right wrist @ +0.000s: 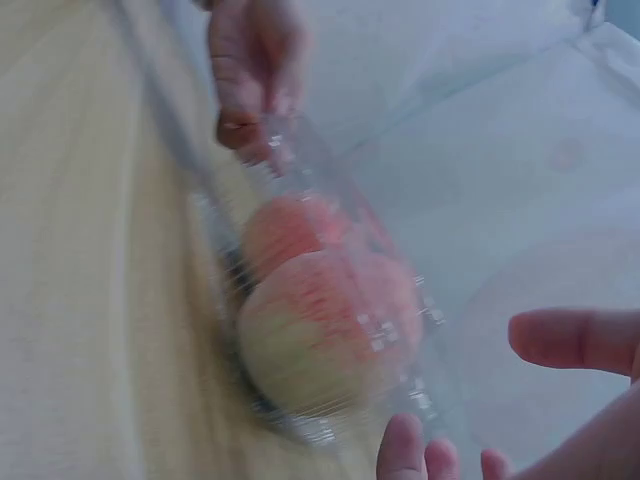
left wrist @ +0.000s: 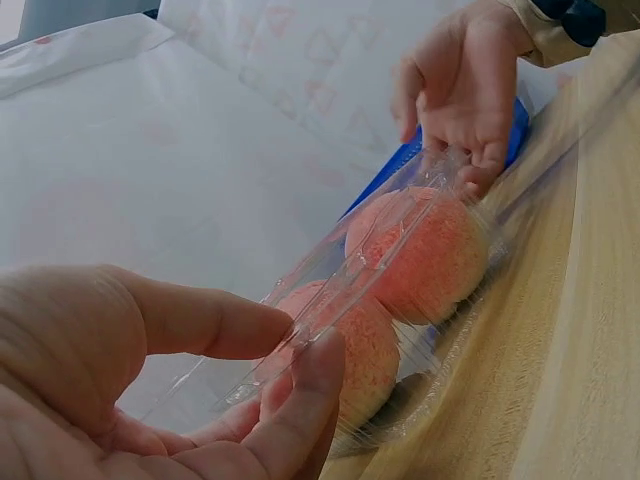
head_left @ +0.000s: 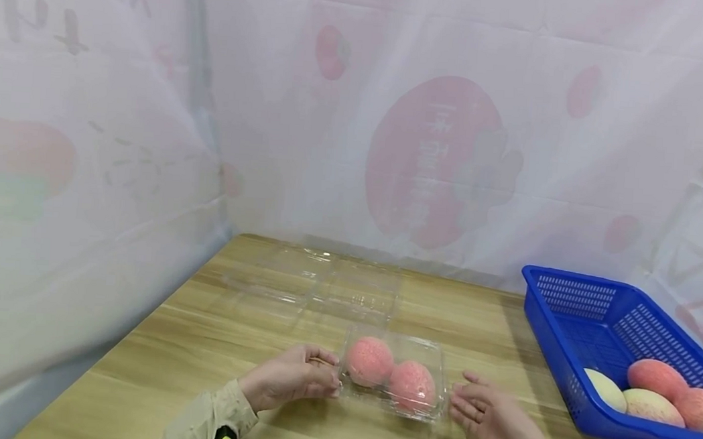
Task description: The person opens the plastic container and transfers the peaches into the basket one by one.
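Note:
Two pink peaches [head_left: 369,361] lie side by side inside a clear plastic clamshell box [head_left: 428,348] on the table. My left hand [head_left: 296,379] is at the box's left end; in the left wrist view, its thumb and forefinger pinch the edge of the box [left wrist: 350,265]. At the opposite end, my right hand [head_left: 493,416] has its fingers spread, close by the box's right side. The right wrist view shows a gap between its thumb and fingers with nothing held, and one peach [right wrist: 330,330] with a pale greenish-yellow patch.
More clear plastic boxes [head_left: 356,290] sit toward the back left of the wooden table [head_left: 472,314]. On the right stands a blue basket [head_left: 540,332] with several peaches [head_left: 654,407], pink and pale yellow, at its near end. White printed cloth [head_left: 284,141] rises behind and at both sides.

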`<state>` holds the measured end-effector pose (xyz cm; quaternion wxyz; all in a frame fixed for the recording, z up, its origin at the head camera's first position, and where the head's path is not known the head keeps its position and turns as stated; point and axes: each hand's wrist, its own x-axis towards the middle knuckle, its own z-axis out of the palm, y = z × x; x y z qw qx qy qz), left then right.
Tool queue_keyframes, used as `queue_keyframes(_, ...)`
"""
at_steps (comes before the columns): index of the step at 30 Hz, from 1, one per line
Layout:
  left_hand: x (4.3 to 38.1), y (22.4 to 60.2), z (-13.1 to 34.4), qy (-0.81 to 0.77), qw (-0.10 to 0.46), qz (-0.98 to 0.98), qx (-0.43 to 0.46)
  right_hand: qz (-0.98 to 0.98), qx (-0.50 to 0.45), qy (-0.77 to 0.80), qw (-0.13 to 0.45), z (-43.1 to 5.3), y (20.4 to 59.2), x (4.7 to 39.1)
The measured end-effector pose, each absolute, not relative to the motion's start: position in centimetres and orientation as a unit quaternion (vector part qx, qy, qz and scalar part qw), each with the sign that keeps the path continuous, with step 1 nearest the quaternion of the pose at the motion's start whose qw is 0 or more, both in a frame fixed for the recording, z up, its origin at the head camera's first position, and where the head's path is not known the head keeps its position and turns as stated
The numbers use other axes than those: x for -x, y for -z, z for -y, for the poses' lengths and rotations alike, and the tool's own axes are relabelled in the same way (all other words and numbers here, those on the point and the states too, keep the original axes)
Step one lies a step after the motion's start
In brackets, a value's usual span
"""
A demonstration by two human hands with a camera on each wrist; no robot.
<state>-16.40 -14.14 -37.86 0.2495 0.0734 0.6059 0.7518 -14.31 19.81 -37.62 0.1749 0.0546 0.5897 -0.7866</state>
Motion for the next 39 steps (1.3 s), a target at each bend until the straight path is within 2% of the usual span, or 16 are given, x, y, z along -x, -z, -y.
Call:
queue_keyframes(8,15.9,37.3,14.4,-0.737,0.248,-0.622,-0.092,-0.602,-0.061,0.785,0.131,-20.3,35.5,13.7)
queue_keyframes(13,15.9,36.7,14.6,-0.719,0.238,-0.643,-0.112,-0.633,-0.034,0.772,0.052,-19.9,34.5,13.4)
queue_keyframes(22,15.7,36.4,14.0,-0.676,0.205,-0.693,-0.145,-0.782,0.161,0.596,-0.087,-17.2,33.7,12.6)
queue_keyframes(29,15.2,36.6,13.5,-0.679,0.182,-0.697,-0.145,-0.840,0.355,0.358,-0.201,-15.6,34.1,13.9)
queue_keyframes(33,15.1,36.8,13.3,-0.672,0.179,-0.702,-0.153,-0.832,0.439,0.253,-0.227,-15.6,34.7,15.0)
queue_keyframes(39,14.9,36.9,12.8,-0.633,0.181,-0.733,-0.171,-0.824,0.493,0.156,-0.234,-16.0,36.0,16.2)
